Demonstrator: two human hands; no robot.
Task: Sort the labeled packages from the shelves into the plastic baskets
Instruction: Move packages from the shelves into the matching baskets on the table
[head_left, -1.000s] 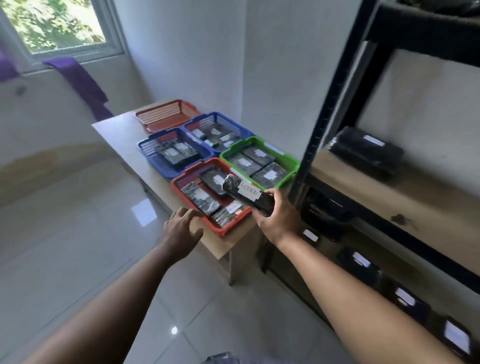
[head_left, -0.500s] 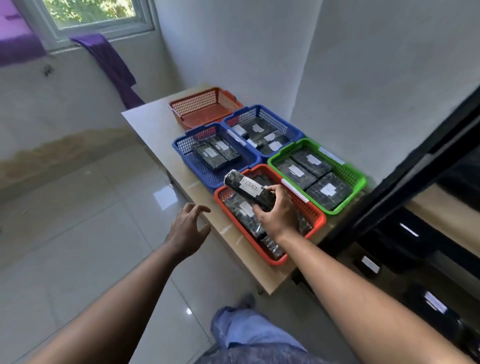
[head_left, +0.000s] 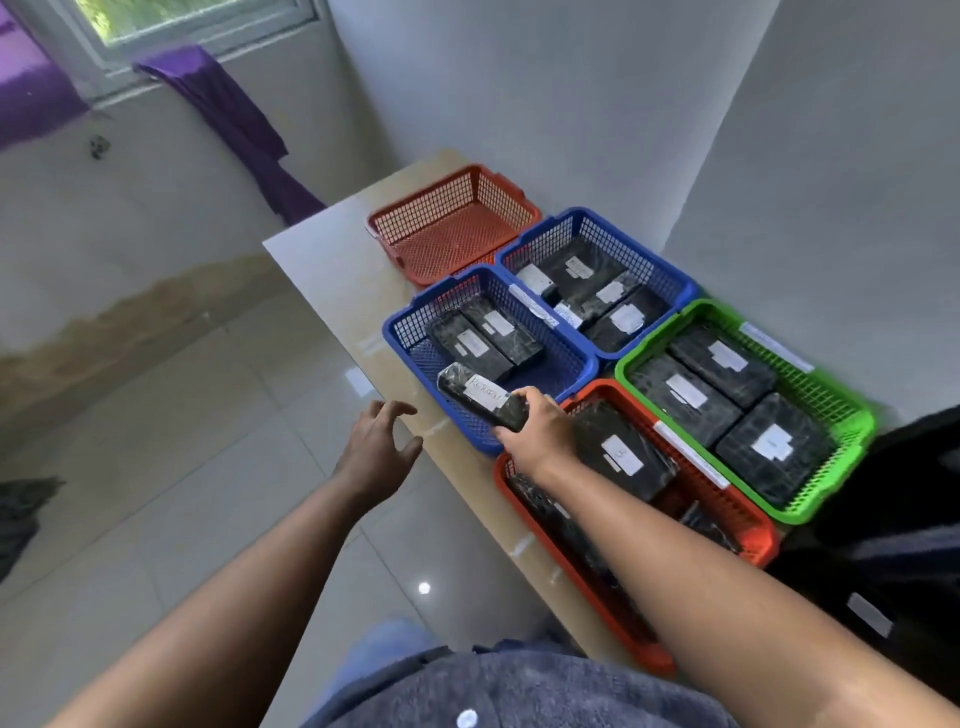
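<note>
My right hand (head_left: 535, 428) grips a black wrapped package (head_left: 480, 397) with a white handwritten label, held over the near corner of the nearer blue basket (head_left: 410, 358). That basket holds two black labeled packages. My left hand (head_left: 376, 447) hovers open beside the table edge, holding nothing. My right forearm crosses the near red basket (head_left: 763, 535), which holds black packages. The green basket (head_left: 852, 415) holds three, the far blue basket (head_left: 675, 280) holds several, and the far red basket (head_left: 452, 228) has nothing in it.
The baskets stand on a narrow beige table (head_left: 332, 270) against a white wall. A dark shelf unit (head_left: 893, 545) with a labeled package sits at the right edge. Glossy tiled floor (head_left: 156, 467) lies left. A purple cloth (head_left: 228, 114) hangs below the window.
My right hand carried the package from beside the shelf, over the near red basket, to the nearer blue basket. The view swung left and down; my left hand stayed open near the table edge.
</note>
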